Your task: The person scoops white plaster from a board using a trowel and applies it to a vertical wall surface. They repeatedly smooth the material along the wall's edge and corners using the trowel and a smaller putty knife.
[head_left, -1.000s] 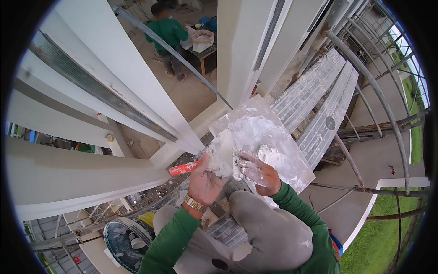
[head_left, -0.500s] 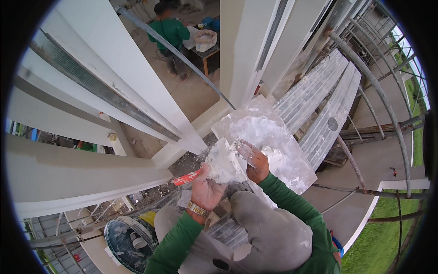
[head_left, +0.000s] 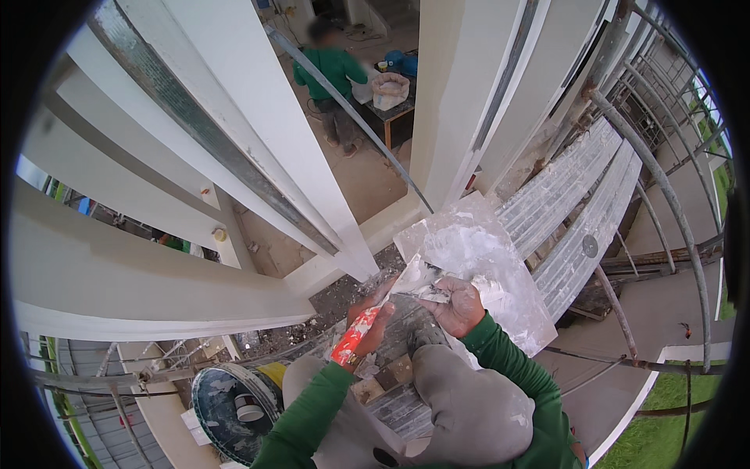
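Note:
My left hand is closed around the red handle of a plastering trowel. The blade, coated with white plaster, tilts up toward the far right. Close beside it, my right hand pinches a small, plaster-smeared scraper; its thin edge is at the trowel's blade, and the fingers hide most of it. Just beyond and to the right of my hands lies a pale square board, spread with wet white plaster.
Metal scaffold planks run off at the far right beside scaffold pipes. A dark bucket holding a white cup stands at lower left. White wall columns rise ahead; behind them a person in green is by a table.
My left hand has turned the trowel, so its blade now shows edge-on. My right hand, stretched over the blade before, has closed and drawn slightly right. The whole view has shifted.

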A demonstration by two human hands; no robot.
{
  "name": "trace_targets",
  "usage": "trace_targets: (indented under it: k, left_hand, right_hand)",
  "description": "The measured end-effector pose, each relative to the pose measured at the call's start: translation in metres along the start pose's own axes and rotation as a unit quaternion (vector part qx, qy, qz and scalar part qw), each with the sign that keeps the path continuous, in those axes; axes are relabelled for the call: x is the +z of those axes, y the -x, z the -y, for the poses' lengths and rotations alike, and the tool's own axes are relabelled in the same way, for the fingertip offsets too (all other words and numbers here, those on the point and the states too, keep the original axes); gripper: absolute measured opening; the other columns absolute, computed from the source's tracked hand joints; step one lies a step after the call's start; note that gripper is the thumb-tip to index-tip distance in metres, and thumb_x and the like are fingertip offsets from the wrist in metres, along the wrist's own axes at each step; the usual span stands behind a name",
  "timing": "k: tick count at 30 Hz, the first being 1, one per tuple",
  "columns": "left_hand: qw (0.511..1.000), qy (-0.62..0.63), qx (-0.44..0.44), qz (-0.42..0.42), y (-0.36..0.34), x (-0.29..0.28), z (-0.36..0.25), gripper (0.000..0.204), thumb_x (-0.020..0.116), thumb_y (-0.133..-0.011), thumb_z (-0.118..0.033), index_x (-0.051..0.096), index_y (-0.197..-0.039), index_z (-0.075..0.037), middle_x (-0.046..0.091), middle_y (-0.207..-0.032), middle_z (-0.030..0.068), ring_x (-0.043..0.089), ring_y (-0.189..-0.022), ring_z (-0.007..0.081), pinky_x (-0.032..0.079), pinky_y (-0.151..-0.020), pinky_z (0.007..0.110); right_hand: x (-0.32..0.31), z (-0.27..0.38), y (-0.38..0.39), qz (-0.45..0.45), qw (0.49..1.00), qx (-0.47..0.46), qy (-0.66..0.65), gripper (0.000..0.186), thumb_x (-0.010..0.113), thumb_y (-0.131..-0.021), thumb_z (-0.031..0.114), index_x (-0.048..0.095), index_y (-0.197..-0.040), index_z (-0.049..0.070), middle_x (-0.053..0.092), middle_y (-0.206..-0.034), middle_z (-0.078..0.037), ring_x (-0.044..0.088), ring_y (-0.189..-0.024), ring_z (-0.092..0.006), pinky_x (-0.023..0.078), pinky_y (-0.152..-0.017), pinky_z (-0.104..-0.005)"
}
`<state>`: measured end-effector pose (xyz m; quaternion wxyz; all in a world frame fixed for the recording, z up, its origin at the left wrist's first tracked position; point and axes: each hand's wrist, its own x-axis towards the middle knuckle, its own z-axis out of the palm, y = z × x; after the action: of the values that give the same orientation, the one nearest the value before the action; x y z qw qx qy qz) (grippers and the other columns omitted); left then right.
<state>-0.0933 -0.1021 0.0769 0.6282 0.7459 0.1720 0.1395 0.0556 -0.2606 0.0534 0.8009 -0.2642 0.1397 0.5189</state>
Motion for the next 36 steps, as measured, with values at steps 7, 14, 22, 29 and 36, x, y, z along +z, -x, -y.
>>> trace_targets:
  k: [7, 14, 22, 29, 36]
  left_hand:
    - [0.982, -0.087, 0.161, 0.039, 0.02, -0.061, -0.028, 0.042, 0.063, -0.092, -0.01, 0.056, -0.133, -0.004, 0.057, -0.136, 0.0127, 0.053, -0.127, 0.0256, 0.041, -0.106, 0.034]
    - [0.971, -0.107, 0.004, -0.215, 0.122, -0.116, -0.021, 0.036, 0.064, -0.094, -0.024, 0.061, -0.126, -0.009, 0.065, -0.09, 0.006, 0.059, -0.077, 0.0156, 0.049, -0.072, 0.031]
    - [0.851, -0.405, 0.031, -0.333, 0.155, -0.141, -0.04, 0.029, 0.05, -0.097, -0.034, 0.065, -0.092, -0.01, 0.063, -0.072, 0.0176, 0.061, -0.065, 0.0361, 0.047, -0.06, 0.049]
    - [0.862, -0.356, -0.047, -0.358, 0.162, -0.129, -0.045, 0.026, 0.049, -0.096, -0.029, 0.064, -0.091, -0.008, 0.064, -0.076, 0.0168, 0.062, -0.067, 0.035, 0.044, -0.061, 0.048]
    - [0.925, -0.021, -0.079, -0.37, 0.157, -0.126, -0.002, 0.023, 0.054, -0.097, -0.027, 0.06, -0.09, -0.006, 0.056, -0.07, 0.0062, 0.054, -0.063, 0.0193, 0.042, -0.058, 0.035]
  right_hand:
    - [0.073, 0.045, -0.013, 0.128, 0.989, -0.064, -0.037, 0.037, 0.047, -0.083, 0.003, 0.054, -0.118, -0.007, 0.063, -0.116, -0.019, 0.062, -0.111, -0.0332, 0.049, -0.101, -0.0481]
    - [0.322, 0.189, 0.001, 0.297, 0.813, -0.448, 0.223, 0.043, 0.047, -0.086, -0.005, 0.048, -0.129, -0.009, 0.059, -0.126, -0.017, 0.059, -0.116, -0.0297, 0.048, -0.102, -0.0414]
    - [0.669, 0.234, 0.099, 0.09, -0.322, -0.75, 0.571, 0.072, 0.066, -0.074, -0.002, 0.05, -0.137, 0.03, 0.049, -0.144, 0.006, 0.037, -0.139, -0.018, 0.023, -0.117, -0.0511]
    - [0.761, 0.201, 0.071, 0.102, -0.463, -0.691, 0.545, 0.07, 0.064, -0.079, 0.0, 0.048, -0.139, 0.031, 0.049, -0.144, 0.007, 0.038, -0.138, -0.0167, 0.022, -0.12, -0.0484]
    - [0.77, 0.207, 0.056, 0.053, -0.465, -0.645, 0.604, 0.056, 0.061, -0.083, 0.003, 0.053, -0.134, 0.025, 0.055, -0.134, 0.005, 0.045, -0.132, -0.0167, 0.027, -0.119, -0.04]
